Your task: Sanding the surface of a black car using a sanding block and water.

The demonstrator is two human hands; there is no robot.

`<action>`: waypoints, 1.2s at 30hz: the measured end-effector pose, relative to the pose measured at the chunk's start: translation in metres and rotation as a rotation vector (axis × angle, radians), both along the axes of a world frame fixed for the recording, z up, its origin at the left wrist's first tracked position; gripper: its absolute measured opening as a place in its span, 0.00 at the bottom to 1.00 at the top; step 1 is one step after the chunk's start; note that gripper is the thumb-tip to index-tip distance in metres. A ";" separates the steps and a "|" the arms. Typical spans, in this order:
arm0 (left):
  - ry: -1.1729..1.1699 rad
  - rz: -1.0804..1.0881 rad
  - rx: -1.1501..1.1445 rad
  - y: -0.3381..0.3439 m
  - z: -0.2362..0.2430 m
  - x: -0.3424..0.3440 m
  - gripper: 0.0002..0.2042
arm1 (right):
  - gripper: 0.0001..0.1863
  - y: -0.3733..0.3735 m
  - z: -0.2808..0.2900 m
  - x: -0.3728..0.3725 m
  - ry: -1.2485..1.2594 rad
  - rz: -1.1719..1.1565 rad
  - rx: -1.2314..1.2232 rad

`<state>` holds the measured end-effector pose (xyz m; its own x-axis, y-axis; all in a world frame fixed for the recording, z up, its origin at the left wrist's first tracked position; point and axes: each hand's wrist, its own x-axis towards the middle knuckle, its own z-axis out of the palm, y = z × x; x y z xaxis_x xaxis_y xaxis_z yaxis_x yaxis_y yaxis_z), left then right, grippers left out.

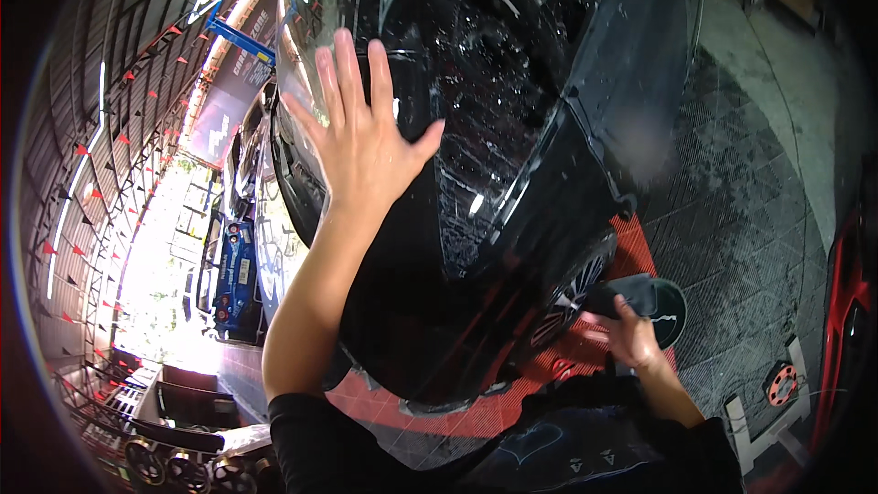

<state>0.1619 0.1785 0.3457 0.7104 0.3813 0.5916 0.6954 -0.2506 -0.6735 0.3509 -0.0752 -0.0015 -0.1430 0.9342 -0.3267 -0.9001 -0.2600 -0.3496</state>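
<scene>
My left hand (366,142) is spread wide over the wet black car (393,311), and its palm appears to lie on the body panel beside the window. Water drops and streaks cover the dark glass (489,128) to the right of it. Low on the right, near the car's wheel (558,316), my right hand (629,338) has its thumb over a dark, soft-looking cloth or pad (622,297). Just behind that piece stands a dark round bucket (675,316), partly covered by it. The underside of the grip is hidden.
Red and dark grey grated tiles (732,192) make up the floor. A red car (846,311) stands at the far right, near a metal frame with a red disc (782,384). To the left are a blue car (236,274) and several wheels (187,471) lower down.
</scene>
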 end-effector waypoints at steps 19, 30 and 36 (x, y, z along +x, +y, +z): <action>-0.934 0.270 0.023 -0.120 -0.088 -0.166 0.22 | 0.57 0.191 0.202 -0.126 -1.577 -0.789 0.799; -0.654 0.456 0.190 -0.125 -0.116 -0.177 0.23 | 0.56 0.200 0.225 -0.149 -1.719 -0.760 0.582; -0.685 0.435 0.182 -0.122 -0.118 -0.174 0.23 | 0.54 0.232 0.255 -0.124 -1.666 -0.906 0.573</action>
